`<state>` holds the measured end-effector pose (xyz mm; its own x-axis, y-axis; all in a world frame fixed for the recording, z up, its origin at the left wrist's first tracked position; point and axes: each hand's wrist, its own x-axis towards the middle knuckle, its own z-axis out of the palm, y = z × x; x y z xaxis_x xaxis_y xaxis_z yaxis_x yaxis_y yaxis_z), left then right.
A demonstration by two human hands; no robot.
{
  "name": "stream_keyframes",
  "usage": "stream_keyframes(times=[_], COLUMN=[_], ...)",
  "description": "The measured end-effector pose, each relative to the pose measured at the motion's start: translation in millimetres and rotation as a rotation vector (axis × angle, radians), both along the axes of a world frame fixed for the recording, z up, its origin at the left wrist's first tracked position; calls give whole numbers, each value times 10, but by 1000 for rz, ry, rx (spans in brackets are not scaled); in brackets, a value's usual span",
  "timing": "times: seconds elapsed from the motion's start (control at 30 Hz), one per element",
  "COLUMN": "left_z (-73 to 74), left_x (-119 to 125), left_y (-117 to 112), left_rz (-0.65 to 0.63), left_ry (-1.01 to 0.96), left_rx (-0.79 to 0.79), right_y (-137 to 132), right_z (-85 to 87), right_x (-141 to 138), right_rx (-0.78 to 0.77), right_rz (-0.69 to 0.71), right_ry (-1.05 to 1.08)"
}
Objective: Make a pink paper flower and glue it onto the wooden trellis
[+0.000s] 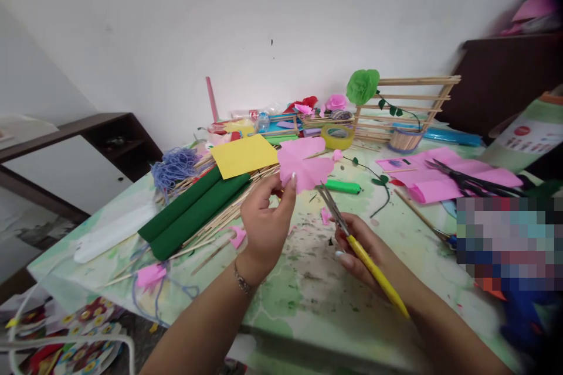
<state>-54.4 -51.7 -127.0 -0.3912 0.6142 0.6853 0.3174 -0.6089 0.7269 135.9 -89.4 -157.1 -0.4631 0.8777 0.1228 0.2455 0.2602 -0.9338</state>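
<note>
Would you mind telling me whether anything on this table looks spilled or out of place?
Pink scraps lie scattered on the table beside the scissors in the right hand, and wooden sticks sprawl loosely under the green rolls. The pink paper in the left hand looks intact.

At the right edge, a pixelated block point(509, 240) hides whatever lies there. Upper right, pink objects point(530, 12) are blurred. The left hand point(264, 225) covers the lower edge of the round pink paper piece point(308, 167).

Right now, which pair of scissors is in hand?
The yellow-handled scissors, gripped in the right hand, blades pointing toward the pink cutout that the left hand holds. The black scissors lie untouched on the pink sheet, far right.
</note>
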Motion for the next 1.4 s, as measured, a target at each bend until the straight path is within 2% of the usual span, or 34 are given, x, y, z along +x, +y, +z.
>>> stream_keyframes(times=[0.17,0.33,0.67,0.93,1.2,1.4], left_z=[26,18,-31,-49,-9,-3], left_x=[56,130,147,113,122,120], left_y=[-91,-152,-137,-84,-44,-12], left_rz=[24,-12,-143,-229,-337,-390], left_ry=[173,232,91,-23,-189,-258], left_rx=[46,37,-44,-105,-122,-147], right_y=[19,31,26,40,14,23], right_z=[-6,-13,0,-15,93,128], right_x=[-10,-13,-22,-33,-66,-71], right_rx=[-11,20,65,17,-95,-63], right_rz=[3,-5,-47,-98,-120,-158], right_ry=[61,115,149,204,217,182])
